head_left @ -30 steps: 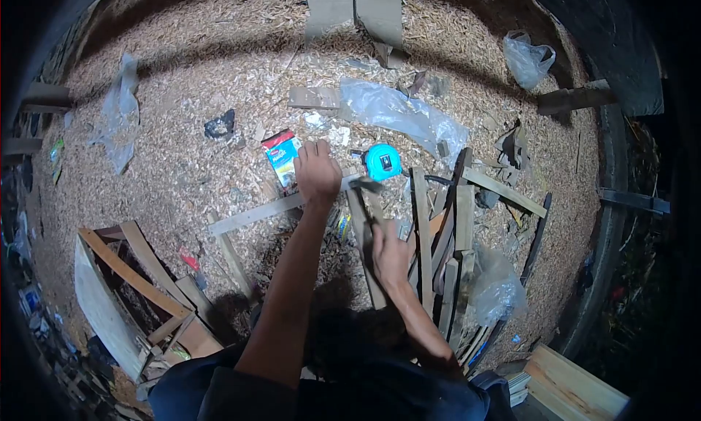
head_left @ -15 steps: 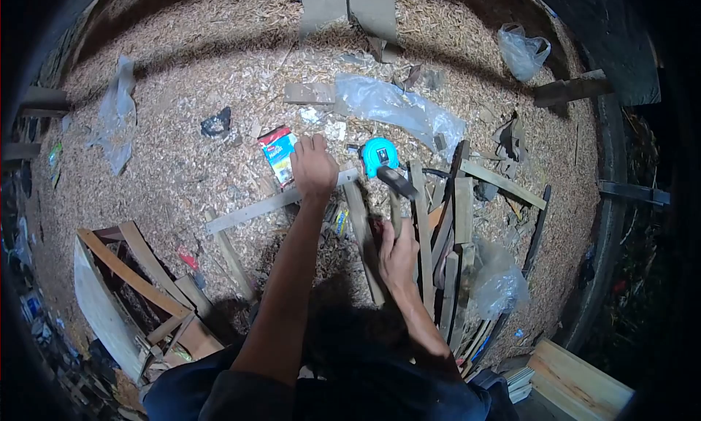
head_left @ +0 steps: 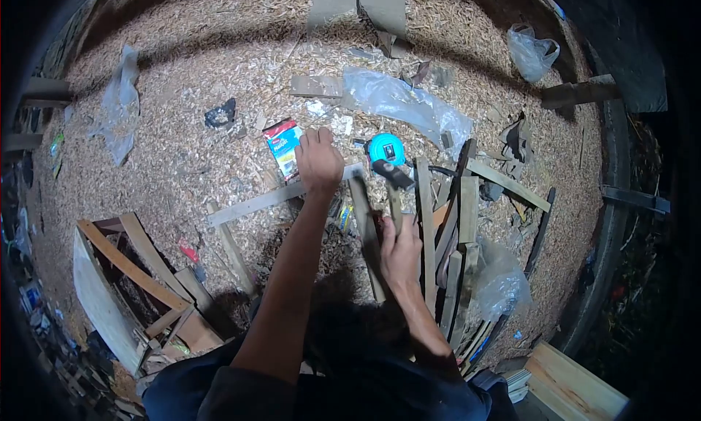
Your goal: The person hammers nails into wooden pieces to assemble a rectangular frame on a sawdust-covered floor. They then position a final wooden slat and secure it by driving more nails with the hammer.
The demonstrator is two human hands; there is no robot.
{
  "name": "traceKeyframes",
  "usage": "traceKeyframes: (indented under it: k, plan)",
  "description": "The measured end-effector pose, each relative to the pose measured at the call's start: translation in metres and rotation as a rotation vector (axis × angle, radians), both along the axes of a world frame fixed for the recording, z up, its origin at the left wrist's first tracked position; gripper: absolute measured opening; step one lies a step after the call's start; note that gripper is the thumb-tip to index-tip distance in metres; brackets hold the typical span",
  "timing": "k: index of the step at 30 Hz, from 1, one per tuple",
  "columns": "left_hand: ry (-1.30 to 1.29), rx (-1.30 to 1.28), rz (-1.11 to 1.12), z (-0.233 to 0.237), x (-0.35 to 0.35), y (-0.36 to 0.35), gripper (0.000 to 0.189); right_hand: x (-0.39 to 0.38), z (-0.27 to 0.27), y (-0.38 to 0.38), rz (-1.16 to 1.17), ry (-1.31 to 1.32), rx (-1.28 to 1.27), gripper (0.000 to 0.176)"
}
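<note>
My left hand [head_left: 319,162] presses down on a long wooden strip [head_left: 248,205] that lies across a floor of wood shavings. A second strip [head_left: 365,231] runs from that spot toward me. My right hand [head_left: 399,249] grips the handle of a hammer [head_left: 393,175], whose dark head is raised just right of the left hand. A blue tape measure [head_left: 385,148] lies beyond the hammer head. A red and blue packet [head_left: 282,145] lies left of the left hand.
A pile of wooden slats [head_left: 453,231] lies to the right, with clear plastic bags [head_left: 409,103] around it. A wooden frame [head_left: 139,275] stands at the lower left. Cardboard pieces [head_left: 358,3] lie at the far edge. Stacked boards [head_left: 573,381] sit at the lower right.
The hammer head rose from the strip joint and swung right, and now hangs raised near the tape measure. The left hand stays on the strip.
</note>
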State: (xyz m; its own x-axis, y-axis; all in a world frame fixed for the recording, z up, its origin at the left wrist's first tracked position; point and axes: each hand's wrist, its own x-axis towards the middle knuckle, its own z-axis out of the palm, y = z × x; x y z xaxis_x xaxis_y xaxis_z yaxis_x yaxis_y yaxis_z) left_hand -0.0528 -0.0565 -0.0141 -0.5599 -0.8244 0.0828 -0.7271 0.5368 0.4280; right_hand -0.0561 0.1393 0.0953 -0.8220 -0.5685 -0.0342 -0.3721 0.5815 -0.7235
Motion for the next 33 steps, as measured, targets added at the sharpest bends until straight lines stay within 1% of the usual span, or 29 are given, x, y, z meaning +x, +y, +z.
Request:
traceKeyframes:
  k: [2, 3, 4, 6, 7, 8, 10, 11, 12, 14, 15, 16, 18, 21, 22, 23, 24, 26, 28, 29, 30, 32, 33]
  plan:
    - [-0.003, -0.002, 0.001, 0.001, 0.001, 0.002, 0.020, 0.001, -0.027, 0.002, 0.103, -0.074, 0.241, 0.019]
    - [-0.005, -0.013, 0.006, 0.002, -0.001, 0.000, 0.020, -0.002, -0.027, -0.004, 0.131, 0.007, 0.358, 0.020]
    - [0.001, -0.020, 0.004, 0.003, -0.004, -0.002, 0.020, -0.006, -0.023, -0.006, 0.127, 0.014, 0.351, 0.020]
    - [0.002, -0.026, 0.005, 0.002, -0.002, 0.000, 0.019, -0.007, -0.007, -0.005, 0.065, -0.056, 0.297, 0.017]
    - [-0.001, -0.024, 0.003, 0.001, 0.000, 0.001, 0.019, -0.005, 0.006, -0.007, 0.006, -0.111, 0.157, 0.018]
    - [-0.011, -0.008, 0.004, 0.001, 0.000, 0.001, 0.019, -0.001, 0.001, -0.005, 0.007, -0.112, 0.158, 0.018]
    - [-0.016, 0.007, 0.008, 0.002, 0.000, 0.001, 0.018, 0.005, -0.022, 0.001, -0.035, 0.089, -0.070, 0.020]
    - [-0.014, 0.006, 0.008, 0.002, 0.000, 0.001, 0.018, 0.001, -0.032, 0.004, 0.072, -0.024, 0.284, 0.019]
    - [-0.012, -0.001, 0.008, 0.003, -0.002, -0.001, 0.018, -0.002, -0.033, 0.007, 0.072, -0.018, 0.278, 0.019]
    - [-0.023, -0.007, 0.015, 0.001, -0.007, -0.003, 0.018, -0.010, -0.035, 0.011, 0.107, -0.002, 0.373, 0.023]
    - [-0.051, 0.004, 0.019, -0.001, -0.004, -0.001, 0.019, -0.010, -0.021, 0.011, 0.062, -0.061, 0.297, 0.024]
    - [-0.058, 0.007, 0.017, -0.001, -0.001, 0.000, 0.019, -0.008, -0.007, 0.008, -0.003, -0.057, 0.179, 0.022]
    - [-0.036, -0.001, 0.012, 0.000, -0.003, 0.000, 0.019, -0.010, 0.024, -0.004, -0.025, 0.020, 0.037, 0.021]
    - [-0.055, -0.024, 0.018, -0.001, -0.003, 0.000, 0.020, -0.007, 0.006, -0.007, -0.015, -0.012, 0.003, 0.022]
    - [-0.052, -0.022, 0.016, -0.002, -0.002, 0.002, 0.020, -0.008, -0.005, -0.005, -0.017, -0.009, 0.004, 0.022]
    - [-0.052, -0.004, 0.017, -0.003, -0.003, 0.001, 0.021, -0.010, -0.017, -0.003, 0.059, 0.005, 0.224, 0.022]
    - [-0.051, 0.010, 0.021, 0.000, -0.005, -0.002, 0.021, -0.014, -0.019, -0.008, 0.135, 0.019, 0.440, 0.023]
    - [-0.049, 0.004, 0.020, 0.001, -0.006, -0.004, 0.021, -0.020, -0.017, -0.003, 0.170, 0.028, 0.447, 0.024]
    - [-0.056, 0.011, 0.011, -0.001, -0.004, 0.000, 0.021, -0.019, 0.001, -0.006, 0.083, -0.022, 0.204, 0.024]
    - [-0.056, -0.006, 0.014, -0.002, -0.004, -0.001, 0.020, -0.015, 0.013, -0.011, 0.065, 0.033, 0.044, 0.024]
    - [-0.055, -0.025, 0.017, -0.002, -0.004, -0.001, 0.019, -0.012, 0.005, -0.010, 0.067, 0.032, 0.045, 0.024]
    - [-0.055, -0.021, 0.012, -0.003, -0.002, -0.001, 0.018, -0.010, -0.022, -0.004, 0.104, -0.098, 0.314, 0.023]
    - [-0.055, -0.021, 0.009, -0.002, -0.005, -0.002, 0.018, -0.011, -0.021, -0.007, 0.137, 0.016, 0.363, 0.022]
